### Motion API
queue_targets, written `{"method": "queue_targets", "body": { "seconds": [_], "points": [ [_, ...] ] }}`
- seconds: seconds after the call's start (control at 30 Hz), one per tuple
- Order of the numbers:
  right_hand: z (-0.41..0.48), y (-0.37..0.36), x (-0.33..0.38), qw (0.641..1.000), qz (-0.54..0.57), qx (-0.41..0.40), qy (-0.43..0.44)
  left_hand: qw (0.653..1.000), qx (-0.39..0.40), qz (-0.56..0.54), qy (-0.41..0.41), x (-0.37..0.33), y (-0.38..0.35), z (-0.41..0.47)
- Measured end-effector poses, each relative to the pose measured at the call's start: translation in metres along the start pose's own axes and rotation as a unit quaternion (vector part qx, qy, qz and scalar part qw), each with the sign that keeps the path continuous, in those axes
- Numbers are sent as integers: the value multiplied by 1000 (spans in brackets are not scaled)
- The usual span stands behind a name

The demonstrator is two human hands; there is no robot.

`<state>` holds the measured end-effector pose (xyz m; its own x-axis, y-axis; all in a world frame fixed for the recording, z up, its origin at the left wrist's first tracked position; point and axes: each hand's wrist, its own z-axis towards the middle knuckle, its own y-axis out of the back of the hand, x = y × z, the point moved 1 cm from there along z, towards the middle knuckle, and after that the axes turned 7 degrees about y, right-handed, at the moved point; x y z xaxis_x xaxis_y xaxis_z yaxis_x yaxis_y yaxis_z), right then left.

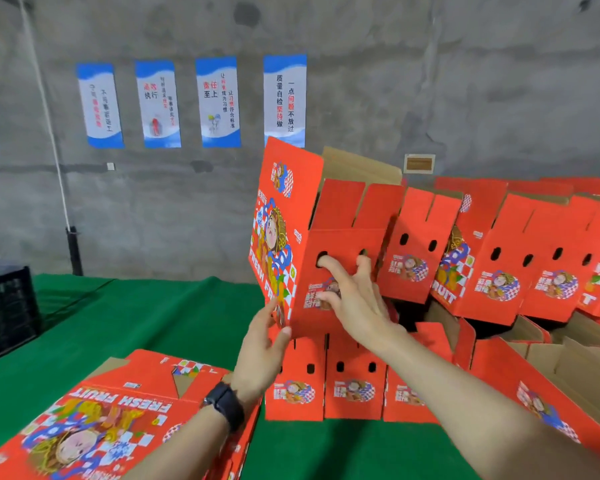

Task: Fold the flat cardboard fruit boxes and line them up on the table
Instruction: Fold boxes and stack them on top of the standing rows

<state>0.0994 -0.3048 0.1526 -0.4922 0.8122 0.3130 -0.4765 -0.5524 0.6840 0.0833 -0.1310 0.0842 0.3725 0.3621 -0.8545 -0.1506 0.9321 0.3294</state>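
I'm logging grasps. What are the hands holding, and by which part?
Both hold the folded red box. The right hand has fingers hooked in its end-panel vent holes; the left hand grips its bottom corner.

Box [340, 244]: corrugated cardboard, printed red outside with slight sheen, raw brown and matt inside. Cloth [153, 317]: green, matt, felt-like. Wall [499, 81]: rough, stained grey concrete. Posters [284, 98]: smooth, glossy sheets. Crate [7, 313]: black plastic lattice. Watch [226, 405]: matt black strap.
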Motion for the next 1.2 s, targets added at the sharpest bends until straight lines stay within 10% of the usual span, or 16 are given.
{"method": "queue_targets", "body": {
  "seconds": [0.5,1.2],
  "points": [
    [167,-140,-33,980,-179,38,-82,996,43,74,34,77,-10,166],
    [172,-162,-92,960,-278,-17,10,991,107,19,75,111,-40,233]
  ]
}}
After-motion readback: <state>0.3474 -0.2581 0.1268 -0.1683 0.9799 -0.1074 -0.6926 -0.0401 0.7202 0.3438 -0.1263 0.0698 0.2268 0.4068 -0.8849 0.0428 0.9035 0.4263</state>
